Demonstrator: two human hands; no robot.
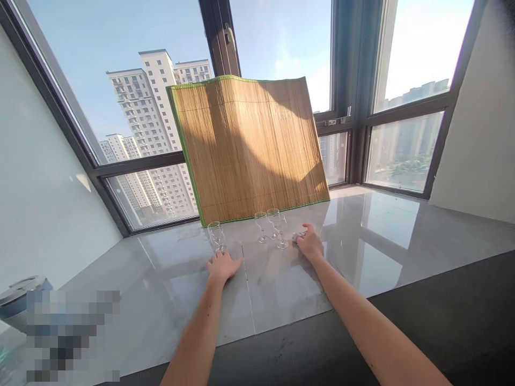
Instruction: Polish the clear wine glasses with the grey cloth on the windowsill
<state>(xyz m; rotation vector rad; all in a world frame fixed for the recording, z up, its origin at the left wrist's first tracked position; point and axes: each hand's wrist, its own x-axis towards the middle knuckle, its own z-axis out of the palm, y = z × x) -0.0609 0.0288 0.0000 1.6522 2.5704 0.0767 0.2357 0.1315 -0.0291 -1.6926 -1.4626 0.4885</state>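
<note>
My left hand (223,266) lies low on the grey tiled ledge (281,292), fingers spread and thumb out to the side. Its fingertips reach the foot of a clear stemmed glass (216,231); whether they touch it I cannot tell. To the right, my right hand (310,244) is closed on a small crumpled whitish cloth (298,236) resting at the ledge surface. Between the hands stand three more stemmed glasses: one glass (261,224) on the left, a front glass (280,230), and a rear glass (273,214) partly behind it. All stand upright.
A bamboo mat (249,150) with green edging leans against the dark window frame (356,69) behind the glasses. At the lower left is a round lidded container (24,297), beside a pixelated patch. The ledge's dark front face (298,348) drops away nearest me.
</note>
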